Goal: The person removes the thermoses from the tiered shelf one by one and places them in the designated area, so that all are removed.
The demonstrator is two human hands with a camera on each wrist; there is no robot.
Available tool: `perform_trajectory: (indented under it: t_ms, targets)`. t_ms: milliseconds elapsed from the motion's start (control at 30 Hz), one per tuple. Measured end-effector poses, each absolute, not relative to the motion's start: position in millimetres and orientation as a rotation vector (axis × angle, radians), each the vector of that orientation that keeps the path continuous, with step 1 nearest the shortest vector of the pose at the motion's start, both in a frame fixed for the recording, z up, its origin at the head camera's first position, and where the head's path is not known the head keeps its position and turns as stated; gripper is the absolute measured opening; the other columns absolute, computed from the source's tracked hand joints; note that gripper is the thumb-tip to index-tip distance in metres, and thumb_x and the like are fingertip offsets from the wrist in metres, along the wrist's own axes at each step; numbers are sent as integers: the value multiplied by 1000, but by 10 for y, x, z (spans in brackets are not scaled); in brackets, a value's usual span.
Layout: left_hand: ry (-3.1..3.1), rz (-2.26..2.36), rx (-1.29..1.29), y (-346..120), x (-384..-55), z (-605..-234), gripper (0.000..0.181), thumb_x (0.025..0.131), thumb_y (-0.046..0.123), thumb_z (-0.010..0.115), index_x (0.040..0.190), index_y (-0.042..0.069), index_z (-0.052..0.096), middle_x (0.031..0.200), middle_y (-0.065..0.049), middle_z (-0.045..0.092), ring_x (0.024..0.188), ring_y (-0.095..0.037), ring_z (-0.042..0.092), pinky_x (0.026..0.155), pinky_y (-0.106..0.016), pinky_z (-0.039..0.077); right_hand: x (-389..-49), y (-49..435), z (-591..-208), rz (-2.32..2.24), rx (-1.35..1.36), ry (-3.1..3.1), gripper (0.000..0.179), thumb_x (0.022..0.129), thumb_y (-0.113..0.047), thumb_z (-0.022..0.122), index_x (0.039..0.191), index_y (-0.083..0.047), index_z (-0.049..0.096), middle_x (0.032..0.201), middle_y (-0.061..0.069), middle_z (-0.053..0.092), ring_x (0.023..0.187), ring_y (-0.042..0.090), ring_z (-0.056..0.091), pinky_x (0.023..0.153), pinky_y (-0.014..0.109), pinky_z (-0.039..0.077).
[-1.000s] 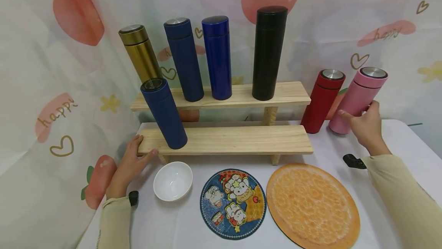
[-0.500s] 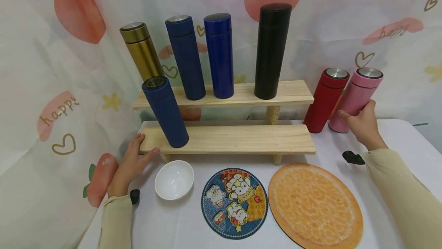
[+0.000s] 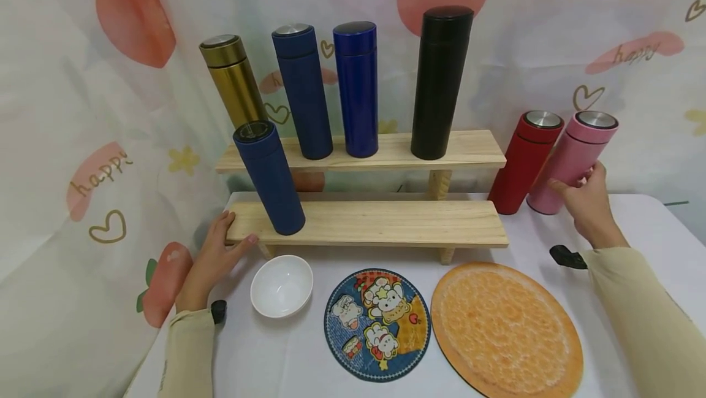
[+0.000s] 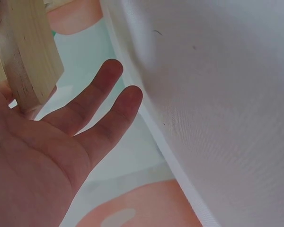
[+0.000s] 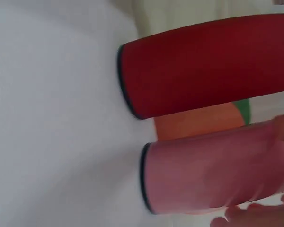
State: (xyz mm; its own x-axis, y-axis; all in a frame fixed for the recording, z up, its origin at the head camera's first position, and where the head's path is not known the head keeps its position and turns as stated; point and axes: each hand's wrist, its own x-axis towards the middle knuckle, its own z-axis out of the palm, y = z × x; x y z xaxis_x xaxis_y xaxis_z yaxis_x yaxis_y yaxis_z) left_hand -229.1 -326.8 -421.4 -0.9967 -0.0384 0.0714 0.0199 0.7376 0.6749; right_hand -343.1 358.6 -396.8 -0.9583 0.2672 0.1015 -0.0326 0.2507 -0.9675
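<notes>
On the right side of the table my right hand [image 3: 592, 209] grips a pink thermos bottle [image 3: 569, 162], which stands upright beside a red thermos bottle [image 3: 521, 168]. A narrow gap shows between the two bases in the right wrist view. My left hand [image 3: 212, 262] holds the left end of the lower board of a wooden two-tier shelf [image 3: 397, 223], its thumb at the front edge. Two fingers [image 4: 111, 125] stretch out free below the board in the left wrist view. A dark blue thermos bottle [image 3: 271, 180] stands on that board, near this hand.
The upper board [image 3: 474, 148] carries a gold bottle [image 3: 234, 85], a navy bottle [image 3: 303, 94], a glossy blue bottle [image 3: 356, 91] and a tall black bottle [image 3: 443, 85]. In front lie a white bowl [image 3: 282, 287], a cartoon round mat [image 3: 366, 343] and a bread-patterned round mat [image 3: 507, 327].
My right hand has brought the pink bottle left, closer to the red one, so their tops now nearly meet. The left hand keeps its place on the board. The head view has shifted slightly.
</notes>
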Motion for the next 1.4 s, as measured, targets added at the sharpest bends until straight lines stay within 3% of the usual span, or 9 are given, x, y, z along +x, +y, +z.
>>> perform_trajectory:
  t_ms: [167,267,367,500,567,933,1233,1400]
  targets:
    - [-2845,-1107,-15,-3250,-2300,-4212,94,106,43,68,167,-8,18,174,-29,9,158,-51,14,124,-67,19,-3178,3408,-3573,1739,-292,-1989,86,102,-10,46,172,-13,-3,180,2,-3,160,9,0,122,18,5]
    - [-2846,-1115,-11,-3258,-2300,-4209,95,106,44,68,167,-7,17,174,-28,8,159,-50,13,124,-66,19,-3038,3232,-3285,1594,-210,-1906,85,100,-13,43,172,-9,-1,179,-1,1,158,3,2,120,13,2]
    - [-2850,-1125,4,-3259,-2297,-4205,96,105,44,69,168,-7,16,175,-28,7,159,-51,13,124,-67,18,-2922,3008,-3022,1660,17,-1749,87,98,-8,46,171,-6,-1,179,-2,2,158,0,1,120,12,4]
    - [-2846,-1130,6,-3257,-2301,-4211,95,105,42,69,167,-8,17,174,-29,8,158,-52,13,124,-68,18,-2791,2665,-2832,1852,317,-1525,89,98,0,51,171,-4,0,179,-2,2,159,1,3,121,15,19]
    - [-2847,-1131,0,-3250,-2302,-4215,94,106,43,69,167,-8,17,174,-29,8,158,-51,13,124,-67,18,-2732,2496,-2803,1903,420,-1455,89,98,1,53,171,-3,2,179,0,4,160,4,6,122,19,23]
    - [-2846,-1140,0,-3261,-2290,-4182,95,106,41,69,167,-8,16,174,-30,7,158,-51,13,124,-66,18,-2568,1604,-2745,1887,676,-1549,81,102,-4,56,172,-6,15,179,1,12,163,17,11,128,30,14]
    - [-2838,-1133,-10,-3251,-2290,-4193,94,105,41,70,167,-7,19,174,-29,9,159,-49,12,125,-65,17,-2547,996,-2809,1869,793,-1692,79,107,-13,54,173,-12,12,180,-1,7,164,23,6,129,49,13]
    - [-2827,-1156,-14,-3267,-2291,-4218,94,105,42,69,167,-7,17,174,-29,7,159,-50,11,125,-66,17,-2511,625,-2867,1875,862,-1749,82,108,-15,56,174,-13,7,180,-4,3,164,16,3,130,48,12]
